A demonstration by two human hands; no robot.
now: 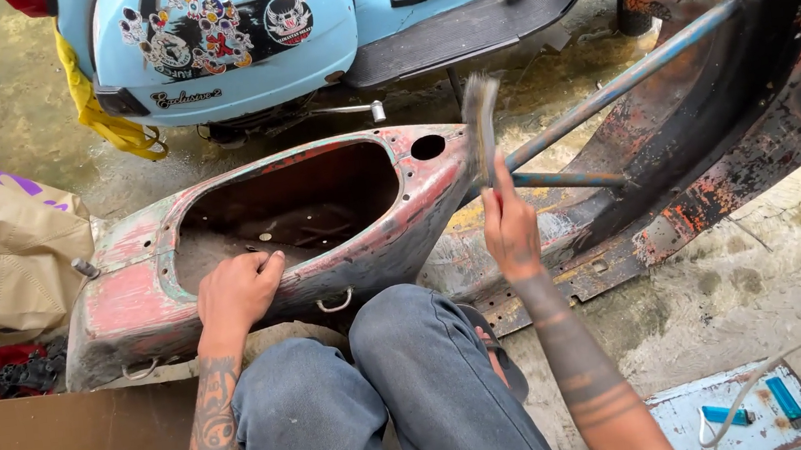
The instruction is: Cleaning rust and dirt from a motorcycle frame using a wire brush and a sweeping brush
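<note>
the left hand [237, 290] is resting on the rim of one stripped scooter shell [321, 225], fingers curled over it. the right hand [510, 230] is gripping one wire brush [481, 115] upright beside the shell's front end.

The brush [482, 122] is a wire one with worn grey bristles, held upright, bristles against the rear edge of the shell [322, 228]. The shell is a stripped scooter body, faded red with bare metal, lying on the floor, cavity open upward.
</note>
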